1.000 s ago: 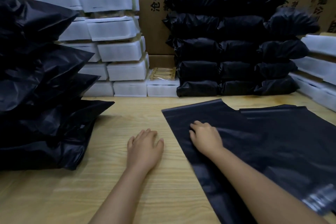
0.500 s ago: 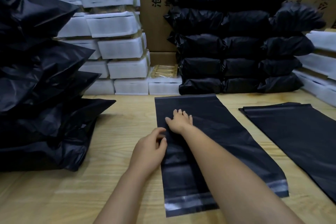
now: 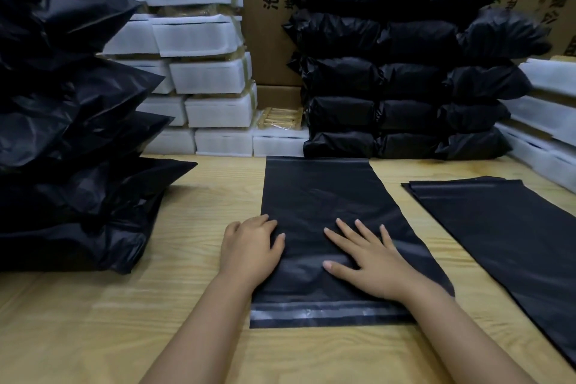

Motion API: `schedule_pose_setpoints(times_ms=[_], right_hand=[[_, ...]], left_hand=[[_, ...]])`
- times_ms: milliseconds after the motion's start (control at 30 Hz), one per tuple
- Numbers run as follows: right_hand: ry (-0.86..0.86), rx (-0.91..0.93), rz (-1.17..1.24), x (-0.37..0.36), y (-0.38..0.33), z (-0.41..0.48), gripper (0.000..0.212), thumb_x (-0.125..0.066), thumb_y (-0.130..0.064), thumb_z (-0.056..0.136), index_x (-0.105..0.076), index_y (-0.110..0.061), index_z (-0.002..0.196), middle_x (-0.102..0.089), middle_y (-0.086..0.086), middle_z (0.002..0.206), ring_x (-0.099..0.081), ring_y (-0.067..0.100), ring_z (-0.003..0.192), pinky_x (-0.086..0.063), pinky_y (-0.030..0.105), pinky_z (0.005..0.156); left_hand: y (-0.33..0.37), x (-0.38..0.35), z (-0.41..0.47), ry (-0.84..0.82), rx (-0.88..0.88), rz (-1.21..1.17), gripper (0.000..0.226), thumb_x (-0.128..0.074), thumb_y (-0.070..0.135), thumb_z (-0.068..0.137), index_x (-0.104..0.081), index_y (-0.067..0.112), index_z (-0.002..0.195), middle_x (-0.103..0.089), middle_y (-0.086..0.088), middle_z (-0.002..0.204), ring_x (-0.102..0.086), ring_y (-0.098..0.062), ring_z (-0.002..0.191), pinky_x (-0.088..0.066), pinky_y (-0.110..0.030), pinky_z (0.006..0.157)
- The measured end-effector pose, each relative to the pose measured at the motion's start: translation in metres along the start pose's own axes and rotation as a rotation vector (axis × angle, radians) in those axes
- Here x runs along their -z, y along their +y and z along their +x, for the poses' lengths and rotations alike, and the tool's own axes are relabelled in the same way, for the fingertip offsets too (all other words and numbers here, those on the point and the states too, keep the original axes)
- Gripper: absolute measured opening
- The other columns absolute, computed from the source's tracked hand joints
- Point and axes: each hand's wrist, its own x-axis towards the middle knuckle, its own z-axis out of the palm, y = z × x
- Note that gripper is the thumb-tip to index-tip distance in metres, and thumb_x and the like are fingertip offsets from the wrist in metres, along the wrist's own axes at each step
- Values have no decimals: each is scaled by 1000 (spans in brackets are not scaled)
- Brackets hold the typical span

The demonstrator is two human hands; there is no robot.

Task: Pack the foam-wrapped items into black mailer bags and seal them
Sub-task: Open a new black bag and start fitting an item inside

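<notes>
Packing/shipping workroom; wooden tabletop (image 3: 109,305) ringed by stacked foam-wrapped items (image 3: 215,75), piled filled black mailer bags (image 3: 405,78), flat empty mailers (image 3: 514,243); printed cardboard cartons (image 3: 268,40) line the back wall.

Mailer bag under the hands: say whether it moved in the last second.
Yes. The mailer bag slid left off the pile of empty bags; bare table now separates them.

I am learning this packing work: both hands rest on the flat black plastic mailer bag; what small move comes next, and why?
Probably lift open the near, strip end of the flat black plastic mailer bag: it lies flat under the left hand and right hand, white foam-wrapped blocks stacked behind.
</notes>
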Motion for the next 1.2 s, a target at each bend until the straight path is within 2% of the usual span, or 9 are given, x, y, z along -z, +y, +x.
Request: schedule_pose_setpoints(times_ms=[100, 200, 367, 600, 667, 767, 933, 1067, 1200], right_hand=[[57, 1, -52, -6, -1, 0, 70, -19, -77, 83, -2, -51, 146, 10, -21, 156, 16, 10, 144, 20, 51, 111], [51, -4, -60, -8, -2, 6, 72, -17, -78, 81, -2, -50, 146, 9, -19, 157, 15, 12, 144, 21, 54, 110], [217, 82, 113, -6, -2, 0, 61, -39, -60, 90, -16, -49, 145, -7, -23, 156, 8, 6, 144, 17, 53, 110], [286, 354, 166, 6, -10, -16, 34, -61, -57, 80, -65, -38, 109, -38, -25, 141, -12, -6, 139, -1, 36, 118], [332, 396, 48, 7, -14, -20, 32, -66, -47, 82, -67, -31, 110, -50, -15, 134, -32, 5, 133, -22, 36, 114], [603, 416, -147, 12, -24, -23, 27, -80, -16, 73, -71, -14, 98, -65, 1, 101, -61, 24, 92, -50, 38, 76], [940, 581, -311, 15, -33, -21, 16, -70, 5, 74, -66, -9, 79, -57, 4, 72, -48, 22, 60, -37, 31, 54], [729, 435, -376, 0, -40, -16, 21, -79, -9, 67, -72, -18, 84, -64, -4, 71, -56, 19, 61, -45, 27, 51], [464, 104, -333, -1, -25, -10, 47, -47, -23, 94, -41, -36, 139, -64, -5, 104, -62, 23, 94, -45, 31, 65]], left_hand=[[1, 9, -5, 95, -226, -138, 30, -57, 33, 91, -65, 25, 118, -62, 8, 126, -53, -10, 120, -29, -32, 107], [10, 19, -12, -43, -334, -384, 14, -73, 38, 79, -70, 28, 88, -68, 16, 107, -59, -2, 104, -43, -26, 96], [16, 19, -18, -292, -271, -492, 16, -81, 40, 70, -65, 38, 72, -59, 19, 125, -39, 14, 121, -23, -2, 98], [17, 16, -16, -290, -282, -415, 8, -67, 38, 85, -64, 39, 77, -59, 14, 128, -41, 5, 128, -22, -26, 115], [15, 16, -16, -237, -240, -448, 6, -63, 38, 87, -62, 37, 81, -66, 16, 115, -54, 1, 116, -38, -25, 104], [16, 19, -16, -47, -239, -323, 13, -56, 38, 92, -60, 25, 91, -69, 9, 88, -63, -13, 83, -49, -34, 76], [22, 24, -15, 380, -231, -103, 17, -59, 29, 92, -61, 13, 87, -64, 2, 57, -57, -25, 43, -40, -29, 40], [22, 25, -14, 529, -225, -34, 19, -60, 28, 91, -63, 13, 80, -57, 5, 48, -50, -19, 35, -30, -23, 38], [27, 34, -13, 744, -460, 24, 11, -60, 12, 90, -71, 10, 88, -68, -2, 75, -62, -22, 62, -45, -30, 57]])
